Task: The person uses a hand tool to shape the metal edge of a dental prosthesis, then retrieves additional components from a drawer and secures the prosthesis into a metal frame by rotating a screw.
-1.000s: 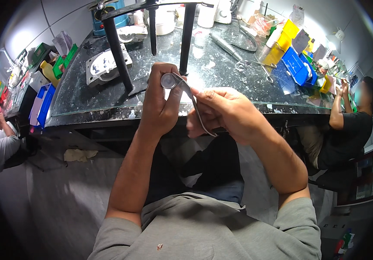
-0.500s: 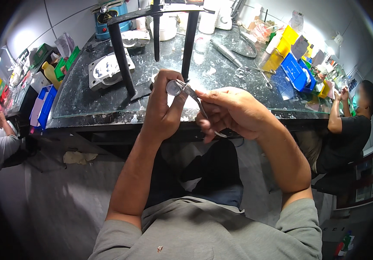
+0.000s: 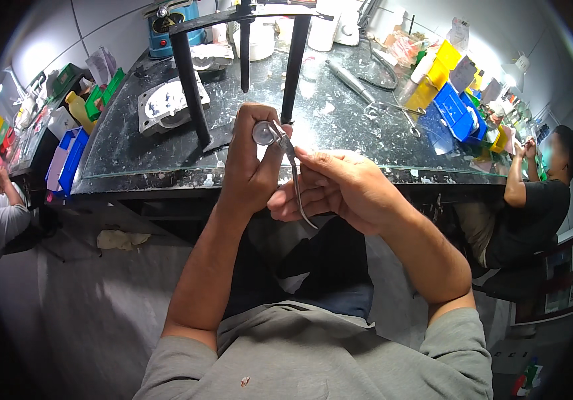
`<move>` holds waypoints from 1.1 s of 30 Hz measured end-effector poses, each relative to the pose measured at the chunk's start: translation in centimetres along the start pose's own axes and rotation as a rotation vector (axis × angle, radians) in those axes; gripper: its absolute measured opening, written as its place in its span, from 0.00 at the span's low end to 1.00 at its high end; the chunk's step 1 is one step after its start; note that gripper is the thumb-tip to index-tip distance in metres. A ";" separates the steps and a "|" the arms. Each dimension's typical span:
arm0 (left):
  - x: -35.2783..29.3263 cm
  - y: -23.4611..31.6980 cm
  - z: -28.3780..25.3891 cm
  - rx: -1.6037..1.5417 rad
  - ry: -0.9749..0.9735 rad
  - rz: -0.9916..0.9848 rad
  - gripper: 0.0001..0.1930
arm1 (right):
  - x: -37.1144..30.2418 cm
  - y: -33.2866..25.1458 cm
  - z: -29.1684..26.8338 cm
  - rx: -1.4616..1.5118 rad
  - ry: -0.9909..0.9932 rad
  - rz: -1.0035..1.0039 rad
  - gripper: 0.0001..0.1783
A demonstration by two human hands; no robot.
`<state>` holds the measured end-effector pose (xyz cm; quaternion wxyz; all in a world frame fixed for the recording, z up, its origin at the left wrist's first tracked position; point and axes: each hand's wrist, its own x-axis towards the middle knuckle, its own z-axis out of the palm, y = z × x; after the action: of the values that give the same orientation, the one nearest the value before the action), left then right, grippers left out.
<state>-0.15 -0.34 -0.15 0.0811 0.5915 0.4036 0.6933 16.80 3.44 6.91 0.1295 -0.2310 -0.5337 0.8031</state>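
My left hand (image 3: 248,163) is closed around a small round metal piece (image 3: 263,133), whose pale grey circular end faces up between thumb and forefinger. Metal pliers (image 3: 286,143) have their jaws at the right rim of that piece. My right hand (image 3: 356,190) holds the pliers, its thumb on the upper part near the joint and its fingers around the lower side. One curved handle hangs down past the fingers. Both hands are over the near edge of the dark workbench (image 3: 233,179). The rest of the round piece is hidden in my left palm.
A black metal frame (image 3: 190,93) stands just beyond my left hand. Behind it sits a blue machine (image 3: 168,45). A metal plate with white material (image 3: 166,100) lies at left. At right are a grey cylindrical handpiece (image 3: 351,81), scissors (image 3: 412,123) and a blue bin (image 3: 458,110); another person (image 3: 543,193) sits beyond.
The pliers have swung to a more upright angle, their lower handle moving left. My right hand has shifted left and slightly down, with its fingers more extended. My left hand has hardly moved.
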 end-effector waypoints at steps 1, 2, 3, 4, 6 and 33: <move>0.0 0.1 0.0 -0.001 0.000 -0.001 0.09 | 0.0 0.0 -0.2 0.009 -0.028 0.002 0.24; 0.0 0.2 0.1 -0.049 0.006 0.003 0.09 | 0.0 0.0 -0.3 0.018 -0.055 0.003 0.25; 0.0 0.3 0.1 -0.096 0.012 0.006 0.09 | 0.0 -0.1 -0.3 0.018 -0.054 0.004 0.25; -0.1 0.2 0.1 -0.096 0.012 0.005 0.09 | -0.1 -0.3 -0.2 0.005 -0.027 0.016 0.25; -0.1 0.1 0.1 -0.102 -0.002 0.005 0.09 | -0.1 -0.4 -0.2 -0.009 0.000 0.026 0.24; -0.1 -0.5 -0.5 -0.021 -0.077 0.027 0.10 | 0.0 -1.8 -0.8 -0.285 0.029 0.017 0.21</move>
<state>-0.71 -0.27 -0.59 0.0937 0.6222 0.3848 0.6753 17.17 4.79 8.34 0.0963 -0.2630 -0.6383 0.7170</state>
